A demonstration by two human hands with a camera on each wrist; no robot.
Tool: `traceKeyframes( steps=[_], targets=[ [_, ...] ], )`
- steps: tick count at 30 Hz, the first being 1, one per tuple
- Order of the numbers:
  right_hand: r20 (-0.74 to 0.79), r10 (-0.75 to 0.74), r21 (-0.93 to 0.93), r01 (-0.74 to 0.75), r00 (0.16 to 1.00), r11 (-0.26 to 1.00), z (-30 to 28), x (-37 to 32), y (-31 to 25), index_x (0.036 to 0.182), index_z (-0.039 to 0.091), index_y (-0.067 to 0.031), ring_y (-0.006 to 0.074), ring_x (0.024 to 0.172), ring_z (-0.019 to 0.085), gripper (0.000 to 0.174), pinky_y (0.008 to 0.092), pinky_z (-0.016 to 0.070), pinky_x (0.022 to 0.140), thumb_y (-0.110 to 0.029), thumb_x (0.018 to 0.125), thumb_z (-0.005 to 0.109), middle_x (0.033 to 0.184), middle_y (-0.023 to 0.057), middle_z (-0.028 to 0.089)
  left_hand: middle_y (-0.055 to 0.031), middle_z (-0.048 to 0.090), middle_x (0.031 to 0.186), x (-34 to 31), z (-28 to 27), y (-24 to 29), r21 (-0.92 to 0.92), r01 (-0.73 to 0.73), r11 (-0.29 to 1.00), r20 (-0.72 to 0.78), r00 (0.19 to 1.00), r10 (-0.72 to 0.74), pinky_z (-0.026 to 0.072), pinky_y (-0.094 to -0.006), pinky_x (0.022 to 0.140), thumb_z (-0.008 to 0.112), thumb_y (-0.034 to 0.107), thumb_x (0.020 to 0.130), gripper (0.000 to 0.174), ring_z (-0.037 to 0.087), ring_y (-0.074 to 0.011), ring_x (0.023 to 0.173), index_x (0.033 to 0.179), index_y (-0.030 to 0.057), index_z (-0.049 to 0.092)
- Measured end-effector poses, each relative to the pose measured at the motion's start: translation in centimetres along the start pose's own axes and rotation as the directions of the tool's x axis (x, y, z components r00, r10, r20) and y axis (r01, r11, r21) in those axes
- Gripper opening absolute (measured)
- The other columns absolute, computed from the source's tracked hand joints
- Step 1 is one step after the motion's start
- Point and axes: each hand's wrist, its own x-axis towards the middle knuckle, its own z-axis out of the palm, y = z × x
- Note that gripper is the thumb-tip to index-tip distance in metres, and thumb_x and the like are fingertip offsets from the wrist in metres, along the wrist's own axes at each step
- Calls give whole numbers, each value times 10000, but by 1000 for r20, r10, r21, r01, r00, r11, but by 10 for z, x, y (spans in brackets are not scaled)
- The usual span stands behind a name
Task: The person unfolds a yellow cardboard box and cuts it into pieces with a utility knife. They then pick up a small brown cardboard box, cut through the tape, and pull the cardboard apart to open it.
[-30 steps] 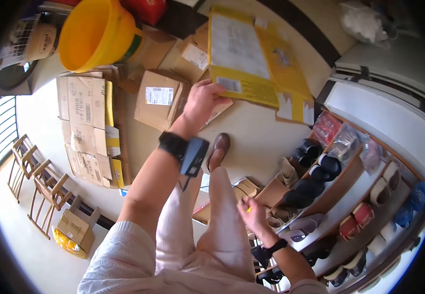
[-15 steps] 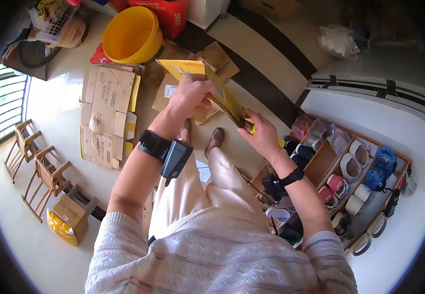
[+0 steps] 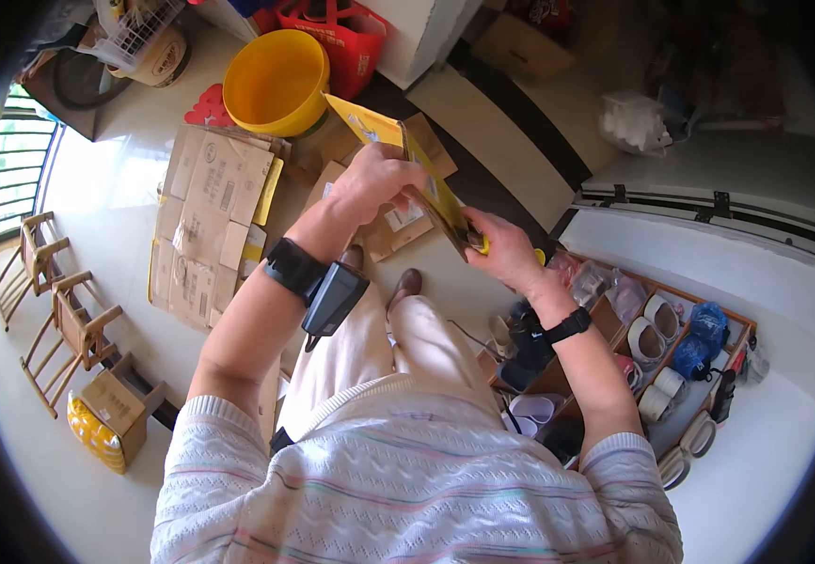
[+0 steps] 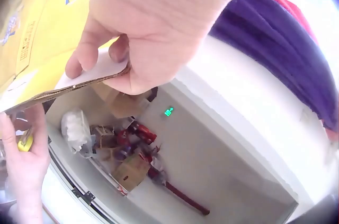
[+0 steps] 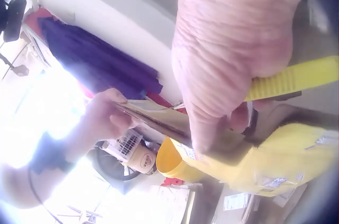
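My left hand point(image 3: 374, 179) pinches the edge of a yellow printed cardboard box point(image 3: 437, 195), thumb on one side and fingers on the other. The box is held up in front of the body, folded and seen nearly edge-on in the head view. My right hand point(image 3: 509, 254) is at the near right end of the same cardboard, its thumb and fingers about the edge. A yellow box cutter point(image 5: 296, 78) with a ribbed grip lies in that hand, under the palm. The palm hides the cutter's other end.
Flattened brown cartons point(image 3: 210, 207) are stacked on the floor at left, beside a yellow bucket point(image 3: 276, 85) and a red bag point(image 3: 356, 47). A shoe rack point(image 3: 605, 329) full of shoes stands at right. Small wooden chairs point(image 3: 78, 320) stand far left.
The right hand has risen from beside the knee to the cardboard, bringing the cutter. The yellow box has been lowered and turned from face-on to edge-on, still in the left hand.
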Motion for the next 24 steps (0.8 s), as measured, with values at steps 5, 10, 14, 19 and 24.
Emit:
traceKeyframes(
  steps=[5,10,14,19,24],
  targets=[
    [-224,53,-254,-111,973,961,-7,15,-18,1129,515,-109,300,854,597,427,402,496,695,-122,710,594,909,106,627,-85,626,688,0,-1,32,42,-84,996,-32,996,85,467,-247,517,601,168,691,233,606,-152,587,778,-47,620],
    [-367,-24,-206,-56,930,977,-32,34,-10,1059,563,-116,303,787,608,354,404,497,659,-148,711,613,843,113,628,-80,620,662,-1,5,79,57,-216,975,-8,976,217,473,-240,521,617,186,689,247,611,-154,579,762,-50,617],
    [-493,16,-135,-95,870,986,-69,46,-29,927,615,-87,295,668,608,192,355,486,614,-130,739,601,719,142,600,-123,620,778,-9,16,113,109,-316,942,22,949,316,488,-241,545,695,345,679,477,598,-155,630,901,-64,591],
    [-586,123,18,-140,801,990,-101,48,-42,841,621,-36,165,592,564,103,284,458,601,-96,763,588,647,100,580,-212,544,1080,-20,46,97,658,-384,647,-106,803,586,458,-385,858,731,552,575,972,574,-338,974,1259,-24,351],
    [-535,263,225,-165,803,960,-104,32,-49,835,610,12,74,638,514,117,237,434,636,-79,760,608,676,25,593,-230,513,1139,-30,58,64,640,-312,702,-102,871,480,443,-395,880,656,350,620,840,536,-367,1031,1319,47,301]
  ],
)
